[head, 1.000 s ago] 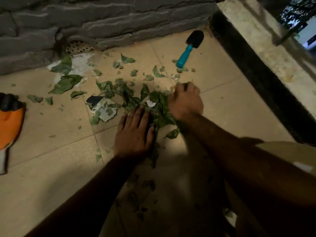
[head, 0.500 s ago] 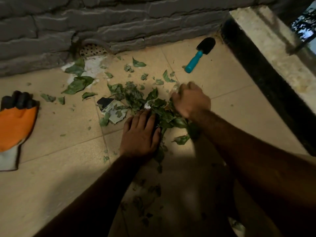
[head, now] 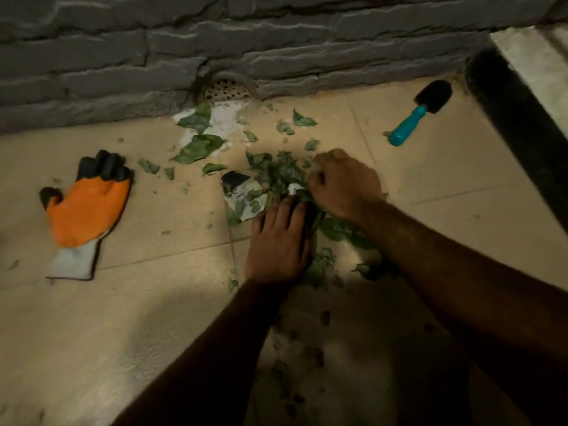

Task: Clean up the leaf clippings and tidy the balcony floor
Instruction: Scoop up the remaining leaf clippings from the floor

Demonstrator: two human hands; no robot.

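Right hand [head: 344,182]: our fingers curl round a bunch of leaf clippings [head: 282,176], centre frame.
Left hand [head: 278,241]: fingers straight, pressing flat on the pile's near edge.
Under the pile: torn paper scrap [head: 242,195].
Strays: loose leaves [head: 199,147] upper centre, below the drain grate [head: 227,89].
Risk: we judge small bits could slip from our fist and scatter, or the strays could get swept into the grate.

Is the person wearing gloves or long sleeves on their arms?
No. The left grip and the right grip are bare hands, with no gloves and no rings that I can see. The left forearm and right forearm are bare too, with no sleeves or watch in view. The only glove, an orange and black work glove with a grey cuff, lies unworn.
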